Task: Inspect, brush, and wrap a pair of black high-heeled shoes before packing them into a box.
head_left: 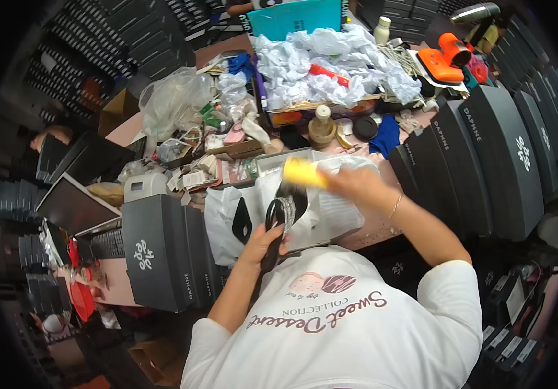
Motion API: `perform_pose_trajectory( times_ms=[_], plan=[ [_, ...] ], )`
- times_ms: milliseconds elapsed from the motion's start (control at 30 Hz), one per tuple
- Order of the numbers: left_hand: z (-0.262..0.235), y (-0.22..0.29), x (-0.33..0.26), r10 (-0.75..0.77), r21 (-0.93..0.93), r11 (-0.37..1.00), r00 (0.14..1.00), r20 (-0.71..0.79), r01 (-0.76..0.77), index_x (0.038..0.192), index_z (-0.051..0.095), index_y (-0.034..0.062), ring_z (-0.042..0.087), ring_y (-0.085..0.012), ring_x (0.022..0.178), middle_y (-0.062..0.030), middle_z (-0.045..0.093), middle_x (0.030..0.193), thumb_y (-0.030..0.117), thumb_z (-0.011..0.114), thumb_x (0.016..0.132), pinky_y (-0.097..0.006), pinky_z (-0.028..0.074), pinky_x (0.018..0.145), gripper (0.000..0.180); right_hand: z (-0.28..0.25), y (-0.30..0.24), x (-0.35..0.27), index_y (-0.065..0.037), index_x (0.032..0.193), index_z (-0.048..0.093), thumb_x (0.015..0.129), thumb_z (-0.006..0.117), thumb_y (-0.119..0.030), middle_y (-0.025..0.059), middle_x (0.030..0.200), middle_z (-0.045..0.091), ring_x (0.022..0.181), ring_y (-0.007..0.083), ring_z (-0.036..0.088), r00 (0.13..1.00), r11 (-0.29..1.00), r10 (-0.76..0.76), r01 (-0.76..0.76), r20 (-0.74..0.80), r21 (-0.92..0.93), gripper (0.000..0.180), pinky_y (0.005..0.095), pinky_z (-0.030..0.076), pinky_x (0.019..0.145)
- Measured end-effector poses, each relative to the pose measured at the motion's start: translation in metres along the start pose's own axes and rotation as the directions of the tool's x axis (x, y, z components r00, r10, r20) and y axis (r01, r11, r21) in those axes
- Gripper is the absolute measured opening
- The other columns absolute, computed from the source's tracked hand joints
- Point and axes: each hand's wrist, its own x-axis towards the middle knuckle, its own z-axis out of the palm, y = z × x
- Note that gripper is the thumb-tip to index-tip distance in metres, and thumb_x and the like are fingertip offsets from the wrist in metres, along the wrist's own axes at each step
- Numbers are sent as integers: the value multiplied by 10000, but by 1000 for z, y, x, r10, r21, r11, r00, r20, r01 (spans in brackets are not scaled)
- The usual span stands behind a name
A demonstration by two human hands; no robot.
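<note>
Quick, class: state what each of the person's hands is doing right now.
Left hand: closed around a black shoe.
Right hand: fingers gripping a yellow cloth against the shoe.

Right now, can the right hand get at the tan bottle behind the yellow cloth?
Probably yes. The right hand, holding the yellow cloth, is just short of the tan bottle, with only low clutter between.

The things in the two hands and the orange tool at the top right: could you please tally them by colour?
Black: 1, the shoe in the left hand
Yellow: 1, the cloth in the right hand
Orange: 1, the tool
Total: 3
</note>
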Motion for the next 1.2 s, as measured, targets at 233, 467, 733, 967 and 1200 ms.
perform_pose_trajectory(
  times_ms=[233,467,733,967,1200],
  plan=[
    [6,8,-13,317,584,752,944,89,-307,1291,430,-76,567,-161,982,-113,582,1148,102,725,757,-272,440,887,636,-3,-2,-16,-241,1287,470,882,522,-184,73,736,561,523,226,601,975,971,-199,210,-98,116,412,364,479,418],
    [24,19,-21,464,984,121,884,60,-130,1304,419,0,649,-347,821,-230,652,892,165,654,762,-399,499,714,613,-24,-37,-15,-168,1302,423,845,548,-156,122,792,569,578,288,614,999,968,-41,48,-35,246,474,394,498,486],
    [22,15,-20,430,990,-140,899,85,-27,1309,406,21,621,-397,817,-226,637,891,159,637,777,-467,475,699,596,-36,-57,-28,-187,1346,395,858,536,-155,92,733,558,550,247,609,994,959,-84,99,-67,265,509,376,478,437],
    [12,8,-2,417,652,706,906,-69,-276,1144,546,-47,595,-142,845,-83,636,960,112,686,790,-255,471,752,413,38,83,-125,-126,1319,424,906,515,-202,194,816,596,736,381,613,680,679,727,-692,-96,244,430,468,491,625],
    [-27,-63,91,-37,184,977,932,-361,110,1091,532,-22,573,-155,758,-70,594,903,124,650,831,-286,475,673,321,122,83,-144,-82,1306,438,883,545,-166,246,1083,569,889,426,591,407,358,880,-907,244,223,445,504,466,771]
  ],
)
